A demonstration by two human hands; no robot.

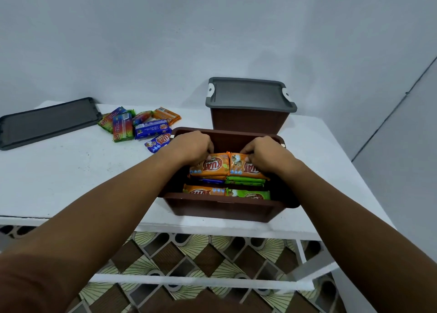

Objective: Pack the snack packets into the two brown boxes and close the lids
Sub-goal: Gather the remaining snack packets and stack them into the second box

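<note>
Your left hand is inside the open brown box, fingers curled over the far edge of the left orange packet. Your right hand grips the right orange packet the same way. These 2 packets lie side by side, touching, on top of the far stack; blue and green packets show beneath them. A near row in the box holds 1 orange and 1 green packet. The closed brown box stands just behind, its grey lid seated. The loose grey lid lies flat at the far left of the white table. The unpacked packets, apparently 7, lie heaped between that lid and the open box.
</note>
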